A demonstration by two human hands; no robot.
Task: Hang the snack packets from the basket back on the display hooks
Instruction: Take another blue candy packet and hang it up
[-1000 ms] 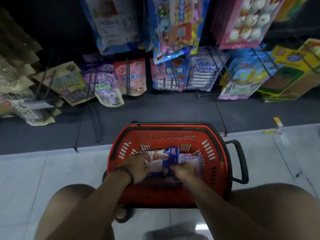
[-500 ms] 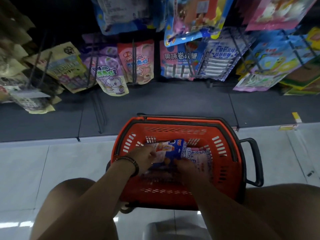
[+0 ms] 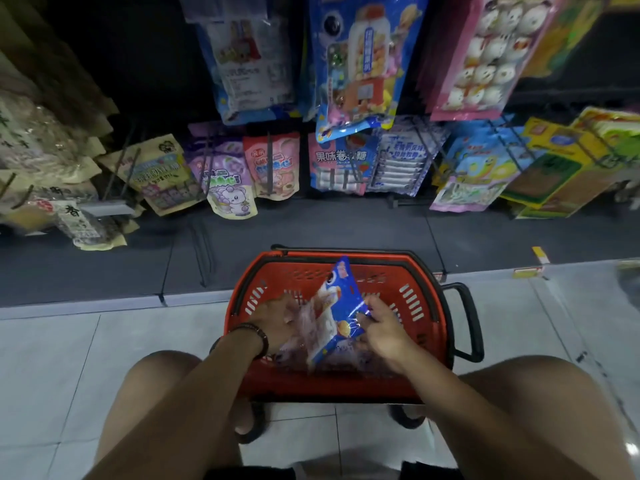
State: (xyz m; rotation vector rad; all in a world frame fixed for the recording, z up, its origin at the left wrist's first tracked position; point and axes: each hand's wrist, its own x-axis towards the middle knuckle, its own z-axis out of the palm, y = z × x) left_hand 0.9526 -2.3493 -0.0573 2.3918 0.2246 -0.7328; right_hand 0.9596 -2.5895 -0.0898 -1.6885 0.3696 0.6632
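Display hooks (image 3: 268,161) carried stock, but the red basket (image 3: 242,299) on the floor (image 3: 104,341) held pale packets (image 3: 310,325), so the hanging was mostly left to do. A blue snack packet (image 3: 341,306) tilted up inside the basket, the right hand (image 3: 384,327) grip pinching its edge (the left hand (image 3: 277,323) grip was too blurred to tell).

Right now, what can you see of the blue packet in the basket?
The blue packet is glossy plastic with white patches and a round orange picture near its lower end. It stands tilted, one corner raised toward the red basket's far rim. The right hand pinches its right edge; the left hand touches its left side.
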